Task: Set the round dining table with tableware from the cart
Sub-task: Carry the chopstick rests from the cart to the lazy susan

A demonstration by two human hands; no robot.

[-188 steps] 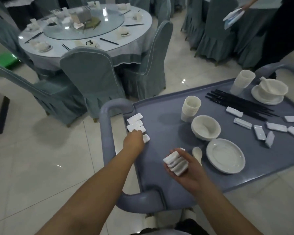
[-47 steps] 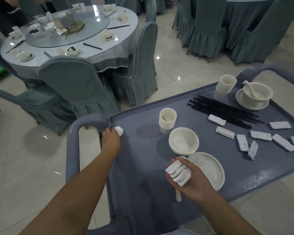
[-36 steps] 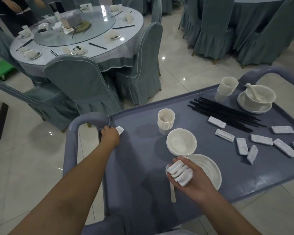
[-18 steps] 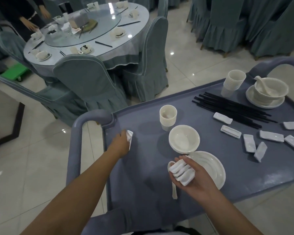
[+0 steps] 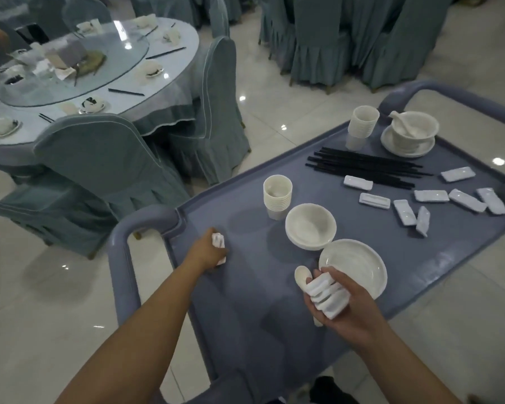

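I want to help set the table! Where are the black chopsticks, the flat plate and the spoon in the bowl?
black chopsticks [image 5: 365,169], head view, middle of the bundle.
flat plate [image 5: 359,265], head view, bare centre of the dish.
spoon in the bowl [image 5: 400,123], head view, its handle.

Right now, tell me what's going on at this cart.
A person is gathering white chopstick rests from the grey cart to set the round dining table. The right hand holds a stack of rests; the left hand grips more rests near the cart's corner. More rests, black chopsticks, cups, a bowl and a plate lie on the cart.
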